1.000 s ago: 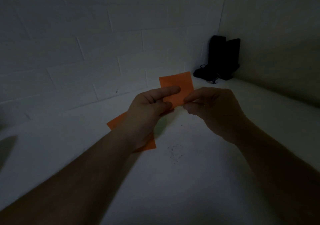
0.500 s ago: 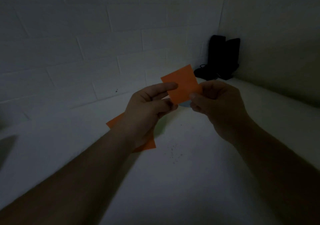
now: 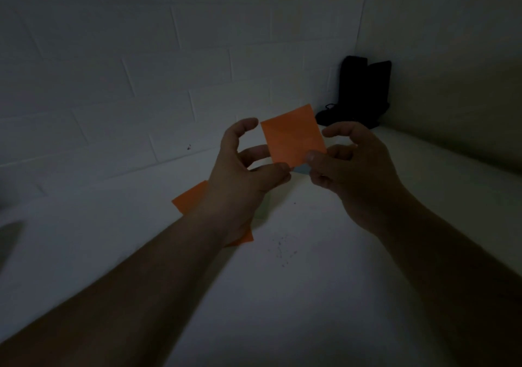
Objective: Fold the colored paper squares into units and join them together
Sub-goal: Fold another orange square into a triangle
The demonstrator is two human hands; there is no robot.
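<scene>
An orange paper square (image 3: 292, 133) stands upright in the air between my hands, above the white table. My left hand (image 3: 243, 168) pinches its lower left corner with thumb and a lower finger, while the index finger curls clear of the paper's top left edge. My right hand (image 3: 350, 166) pinches the lower right corner, thumb in front. A pale underside shows at the paper's bottom edge between the thumbs. More orange paper (image 3: 189, 200) lies flat on the table, mostly hidden under my left wrist.
A white table (image 3: 282, 296) fills the lower view, with small dark specks (image 3: 282, 250) near its middle. Painted brick walls meet in a corner at the back right, where a black object (image 3: 358, 95) with a cord stands on the table.
My hands have lifted the orange square slightly and turned it more upright. My left index finger has come off the paper's face and now curls free beside its top edge.
</scene>
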